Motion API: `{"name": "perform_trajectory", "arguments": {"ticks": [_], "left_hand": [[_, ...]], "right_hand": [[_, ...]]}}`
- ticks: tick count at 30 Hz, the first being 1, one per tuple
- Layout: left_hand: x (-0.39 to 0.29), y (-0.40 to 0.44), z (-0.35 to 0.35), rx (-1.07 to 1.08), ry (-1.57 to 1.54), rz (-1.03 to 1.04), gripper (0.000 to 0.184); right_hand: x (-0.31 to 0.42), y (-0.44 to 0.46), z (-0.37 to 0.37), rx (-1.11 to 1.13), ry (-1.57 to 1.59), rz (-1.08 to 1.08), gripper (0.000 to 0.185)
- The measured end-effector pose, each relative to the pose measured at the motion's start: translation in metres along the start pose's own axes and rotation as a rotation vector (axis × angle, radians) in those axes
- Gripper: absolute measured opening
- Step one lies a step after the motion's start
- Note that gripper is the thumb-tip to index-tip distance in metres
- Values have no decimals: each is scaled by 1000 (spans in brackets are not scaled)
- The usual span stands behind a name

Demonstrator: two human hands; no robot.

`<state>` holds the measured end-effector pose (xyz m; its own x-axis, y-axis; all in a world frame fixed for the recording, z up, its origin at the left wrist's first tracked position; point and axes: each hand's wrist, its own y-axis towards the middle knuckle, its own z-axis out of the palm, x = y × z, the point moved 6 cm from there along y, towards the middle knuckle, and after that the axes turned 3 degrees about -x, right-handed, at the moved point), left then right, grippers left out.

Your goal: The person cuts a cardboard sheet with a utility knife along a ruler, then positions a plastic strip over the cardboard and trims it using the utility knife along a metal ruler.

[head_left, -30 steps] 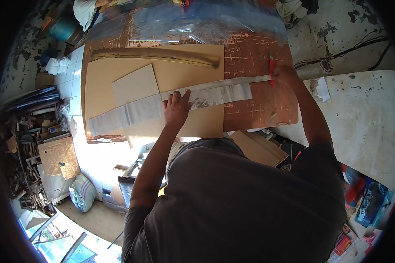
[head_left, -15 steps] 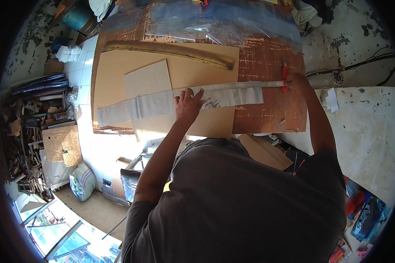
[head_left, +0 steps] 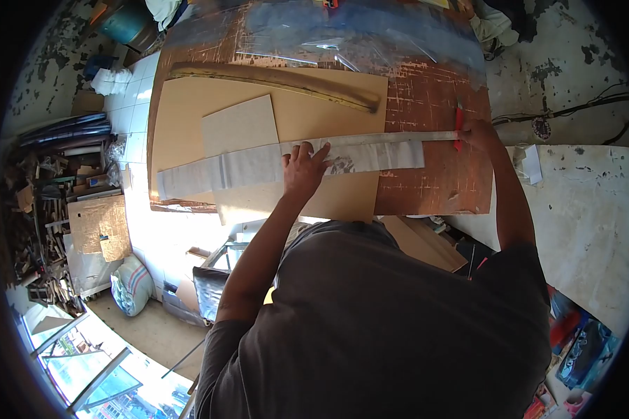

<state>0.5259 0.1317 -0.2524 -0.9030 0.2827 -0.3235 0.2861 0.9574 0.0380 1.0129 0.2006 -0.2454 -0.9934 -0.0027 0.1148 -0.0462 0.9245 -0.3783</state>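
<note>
A long grey strip (head_left: 251, 164) lies slantwise over a tan board (head_left: 342, 188) and a smaller pale piece (head_left: 241, 126). My left hand (head_left: 304, 167) presses on the strip with its fingers spread. A narrow pale strip (head_left: 398, 136) runs along the upper edge of the grey one, out to the right. At its right end my right hand (head_left: 479, 134) is closed, with a red tool (head_left: 459, 124) at its fingertips. Whether the fingers grip the tool, the narrow strip or both is hidden. Above, a yellowish, dark-stained bar (head_left: 279, 82) lies on the tan board.
The scratched brown tabletop (head_left: 433, 178) carries clear plastic sheeting (head_left: 300, 35) at its far side. A white surface (head_left: 587, 209) stands at the right. Piled scraps (head_left: 38, 230) and a sack (head_left: 131, 285) are at the left. Parts of other people show at the far corners.
The view has shifted, so the table appears farther right and slightly lower. My left hand stays on the grey strip, and my right hand remains at the narrow strip's right end.
</note>
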Motion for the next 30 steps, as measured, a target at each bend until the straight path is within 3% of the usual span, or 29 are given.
{"name": "perform_trajectory", "arguments": {"ticks": [4,13,23,26,30], "left_hand": [[-1,-1,1,-6,-8,-3,43],[-4,1,0,-48,-47,-15,41],[-15,6,0,24,88,-46,39],[-15,6,0,-2,114,-25,41],[-11,4,8,125,121,-76,47]], "right_hand": [[5,-3,-3,-29,22,-23,44],[8,-6,-3,-33,85,46,52],[6,-2,1,-9,141,78,47],[6,-1,2,-5,131,95,55],[13,-5,-3,0,122,116,72]]}}
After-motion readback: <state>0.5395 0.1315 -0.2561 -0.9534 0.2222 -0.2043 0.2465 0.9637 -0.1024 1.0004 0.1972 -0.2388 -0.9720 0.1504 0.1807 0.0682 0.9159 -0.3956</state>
